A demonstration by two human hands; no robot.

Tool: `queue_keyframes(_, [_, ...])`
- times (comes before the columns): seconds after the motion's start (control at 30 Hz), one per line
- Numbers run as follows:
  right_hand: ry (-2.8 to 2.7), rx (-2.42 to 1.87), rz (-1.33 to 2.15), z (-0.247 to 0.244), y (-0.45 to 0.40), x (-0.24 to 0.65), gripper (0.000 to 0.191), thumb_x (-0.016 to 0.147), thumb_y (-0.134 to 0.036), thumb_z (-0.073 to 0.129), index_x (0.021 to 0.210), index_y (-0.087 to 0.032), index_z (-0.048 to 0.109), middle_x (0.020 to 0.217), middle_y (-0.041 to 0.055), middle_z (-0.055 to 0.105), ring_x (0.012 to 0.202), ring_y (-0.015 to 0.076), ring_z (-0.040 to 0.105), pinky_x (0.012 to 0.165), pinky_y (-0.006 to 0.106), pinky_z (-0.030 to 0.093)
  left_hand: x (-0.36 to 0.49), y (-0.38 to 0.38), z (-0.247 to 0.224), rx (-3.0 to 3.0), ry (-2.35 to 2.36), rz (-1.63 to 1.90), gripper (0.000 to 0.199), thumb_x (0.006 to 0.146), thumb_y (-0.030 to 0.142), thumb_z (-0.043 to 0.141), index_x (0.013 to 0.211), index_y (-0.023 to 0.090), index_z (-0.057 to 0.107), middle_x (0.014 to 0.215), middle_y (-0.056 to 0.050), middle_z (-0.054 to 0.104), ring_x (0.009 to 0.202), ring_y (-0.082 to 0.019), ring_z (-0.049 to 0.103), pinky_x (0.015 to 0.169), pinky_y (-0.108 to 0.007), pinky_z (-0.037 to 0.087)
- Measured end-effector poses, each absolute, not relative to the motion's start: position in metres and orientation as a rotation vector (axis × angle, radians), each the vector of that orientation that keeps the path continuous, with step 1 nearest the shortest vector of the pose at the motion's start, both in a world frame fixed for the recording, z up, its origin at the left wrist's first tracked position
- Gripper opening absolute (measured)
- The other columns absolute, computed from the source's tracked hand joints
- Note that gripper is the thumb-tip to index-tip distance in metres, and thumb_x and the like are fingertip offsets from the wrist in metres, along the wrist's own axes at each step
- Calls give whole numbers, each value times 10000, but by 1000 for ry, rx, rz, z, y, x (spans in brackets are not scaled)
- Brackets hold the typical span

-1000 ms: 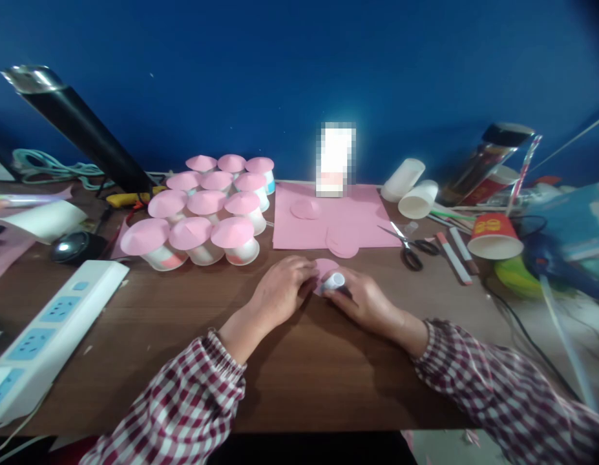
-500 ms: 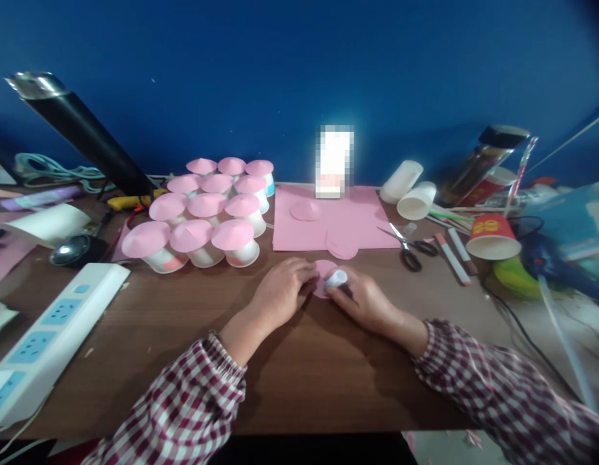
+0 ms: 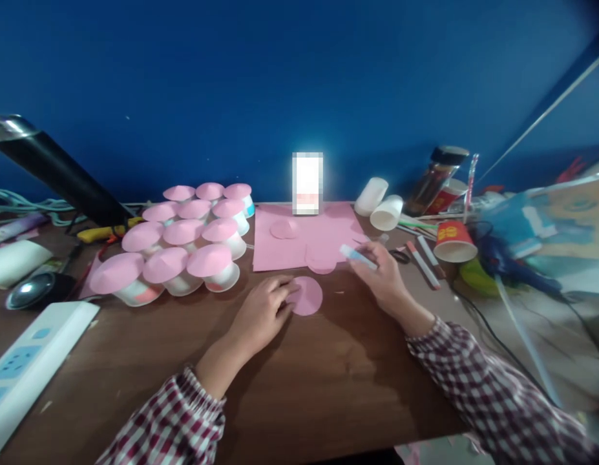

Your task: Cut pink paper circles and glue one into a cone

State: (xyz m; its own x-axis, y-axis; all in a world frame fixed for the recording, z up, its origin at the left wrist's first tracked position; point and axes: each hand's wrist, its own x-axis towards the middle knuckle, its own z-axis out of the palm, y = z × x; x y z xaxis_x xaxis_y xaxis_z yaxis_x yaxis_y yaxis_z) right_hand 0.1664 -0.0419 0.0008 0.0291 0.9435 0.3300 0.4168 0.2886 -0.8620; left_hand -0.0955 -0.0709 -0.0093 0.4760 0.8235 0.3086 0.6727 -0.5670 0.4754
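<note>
A flat pink paper disc (image 3: pixel 307 296) lies on the brown table, its left edge pinched between the fingers of my left hand (image 3: pixel 265 313). My right hand (image 3: pixel 384 278) is raised to the right of the disc, closed around a white and light-blue glue stick (image 3: pixel 358 256). Behind the disc, pink sheets (image 3: pixel 338 226) carry a shallow pink cone (image 3: pixel 285 228) and some loose round pieces (image 3: pixel 321 261) at the front edge. Rows of paper cups topped with pink cones (image 3: pixel 209 259) stand to the left.
A bright blurred screen (image 3: pixel 307 184) stands behind the sheets. On the right are white cups (image 3: pixel 387 213), markers (image 3: pixel 422 265), a red cup (image 3: pixel 454 241) and a bottle (image 3: pixel 435 181). At left are a power strip (image 3: pixel 42 361) and a black cylinder (image 3: pixel 71 168).
My right hand has lifted the glue stick off the disc and moved right, partly covering the scissors. My left hand stays at the disc's edge. The view has shifted right and up.
</note>
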Motion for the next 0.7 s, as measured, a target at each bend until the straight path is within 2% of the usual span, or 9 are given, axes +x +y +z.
queue_keyframes(0.07, [-1709, -1407, 377, -4, -31, 179, 301, 818, -314, 613, 1076, -168, 565, 1001, 104, 668, 877, 239, 629, 761, 364, 493, -93, -72, -8, 2437, 1353, 752, 404, 832, 193, 558, 1236, 194, 542, 1268, -111, 536, 1172, -244, 509, 986, -439, 450])
queue_keyframes(0.13, [-1846, -1528, 74, -6, -22, 186, 251, 824, -285, 594, 1039, -157, 611, 978, 126, 677, 931, 286, 594, 817, 416, 458, -90, -72, -8, 2461, 1439, 740, 465, 806, 207, 574, 1262, 147, 510, 1282, -149, 508, 1201, -282, 480, 1013, -464, 425])
queue_keyframes(0.2, [-1933, -1589, -147, -7, -16, 189, 195, 847, -288, 568, 969, -155, 646, 935, 132, 678, 952, 310, 560, 858, 444, 420, -88, -72, -8, 2493, 1505, 701, 453, 797, 224, 570, 1232, 109, 525, 1251, -174, 521, 1186, -311, 485, 1015, -483, 418])
queue_keyframes(0.3, [-1992, -1623, -281, -6, -12, 189, 204, 878, -301, 539, 949, -149, 655, 947, 141, 665, 953, 316, 533, 883, 462, 392, -86, -71, -10, 2523, 1531, 675, 400, 799, 239, 560, 1175, 104, 558, 1205, -177, 551, 1155, -316, 505, 999, -482, 432])
queue_keyframes(0.5, [-2066, -1456, -243, 2, -30, 169, 262, 885, -226, 517, 1123, -157, 604, 1123, 138, 604, 1077, 321, 494, 960, 485, 373, -84, -75, -12, 2513, 1565, 711, 405, 804, 227, 558, 1196, 124, 548, 1230, -165, 552, 1178, -301, 494, 1006, -477, 424])
queue_keyframes(0.6, [-2292, -1236, 11, 4, -49, 145, 268, 910, -237, 497, 1158, -190, 588, 1059, 120, 618, 1006, 284, 543, 892, 442, 444, -84, -79, -13, 2514, 1592, 697, 451, 824, 220, 541, 1257, 103, 498, 1283, -182, 532, 1234, -307, 455, 1031, -490, 394])
queue_keyframes(0.7, [-2436, -1247, 127, 4, -61, 125, 271, 904, -273, 531, 1150, -183, 602, 1013, 127, 612, 916, 271, 561, 816, 417, 478, -85, -84, -14, 2524, 1565, 686, 463, 849, 207, 516, 1299, 118, 458, 1312, -173, 531, 1261, -300, 442, 1041, -498, 378])
